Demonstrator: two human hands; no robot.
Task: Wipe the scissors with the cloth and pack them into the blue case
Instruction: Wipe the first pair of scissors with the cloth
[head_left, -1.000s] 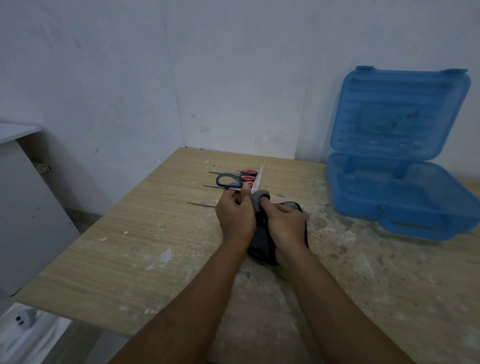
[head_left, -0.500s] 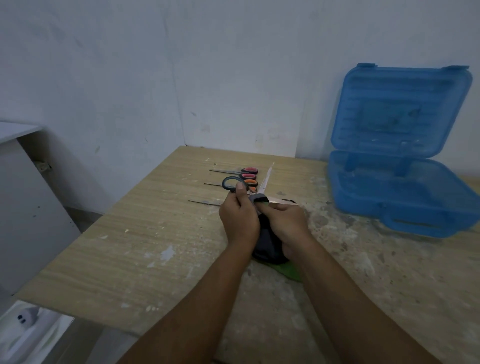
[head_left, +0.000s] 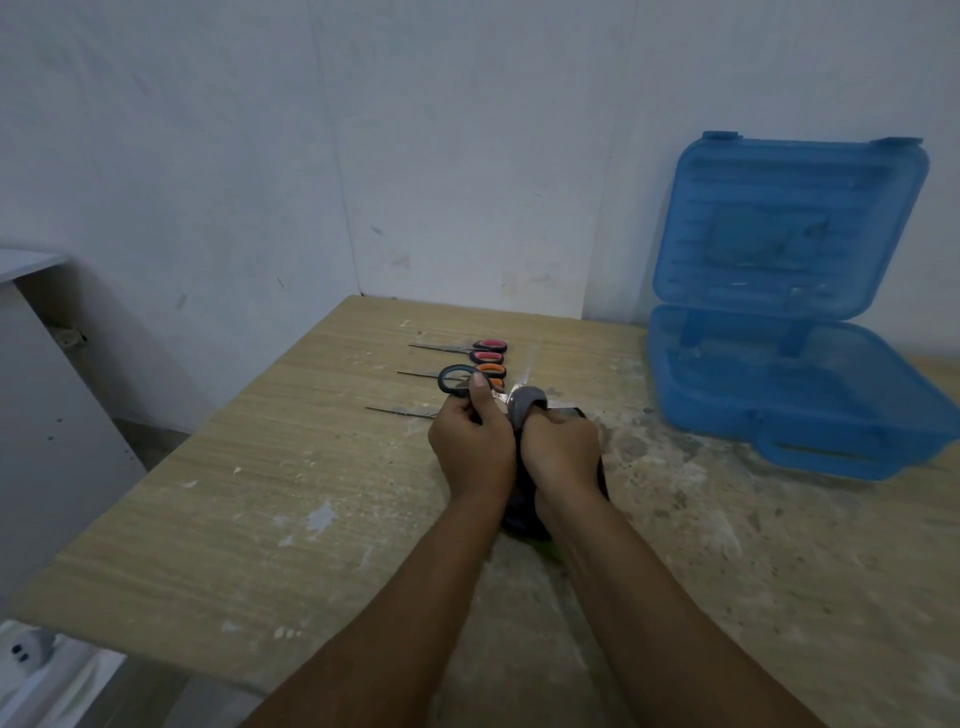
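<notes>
My left hand (head_left: 470, 441) grips black-handled scissors (head_left: 453, 379) by the handle above the middle of the table. Their blades stand apart, one pointing up and away. My right hand (head_left: 561, 451) holds a dark grey cloth (head_left: 525, 402) wrapped round the blades near the pivot. The cloth's loose end hangs down between my wrists. The blue case (head_left: 789, 374) lies open at the right, lid upright against the wall. Its tray looks to hold nothing. Red-handled scissors (head_left: 485, 349) and orange-handled scissors (head_left: 488, 371) lie closed behind my hands, and another blade tip (head_left: 400, 411) shows left of my left hand.
The wooden table (head_left: 260, 493) is scuffed with pale paint marks, and its left and near edges drop to the floor. A white wall stands close behind. A grey cabinet (head_left: 47, 415) stands to the left. Something green (head_left: 556, 551) peeks out under the cloth.
My right hand has slid the cloth back along the blades toward the pivot. Both hands stay together over the same spot. The scissors on the table and the case have not moved.
</notes>
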